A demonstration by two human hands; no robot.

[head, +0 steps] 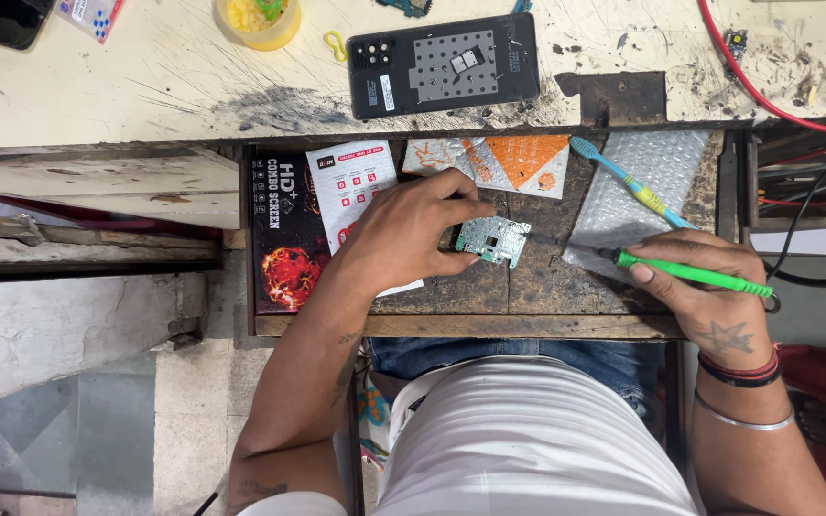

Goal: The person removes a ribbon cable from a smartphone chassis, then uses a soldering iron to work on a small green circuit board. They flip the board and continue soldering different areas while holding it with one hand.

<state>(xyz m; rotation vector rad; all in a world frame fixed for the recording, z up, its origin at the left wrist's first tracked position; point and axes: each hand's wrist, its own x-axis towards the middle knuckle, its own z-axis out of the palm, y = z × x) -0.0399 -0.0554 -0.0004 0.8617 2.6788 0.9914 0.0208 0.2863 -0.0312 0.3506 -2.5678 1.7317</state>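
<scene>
1. A small green circuit board (492, 239) is being pinched at its left edge by the left hand (403, 234), just left of the frame's centre; the grip is closed on the board with thumb and fingertips.
2. The board is being held just above or on the dark wooden tray (528, 287) in the middle of the frame; which of the two cannot be told.
3. A green-handled tool (695, 274) is being held by the right hand (709, 287) at the centre right, the grip clamped around its handle, with the dark tip pointing left toward the board but staying apart from it.
4. A blue and yellow toothbrush (628, 182) is lying slantwise on a sheet of bubble wrap (638, 186), just above the right hand.
5. A black printed box (284, 229) and a white and red leaflet (351, 186) are lying beside the left hand, on its left.
6. An opened black phone (444, 64) is lying on the pale, scratched table (145, 86) at the upper centre, with a yellow cup (258, 21) to its left.
</scene>
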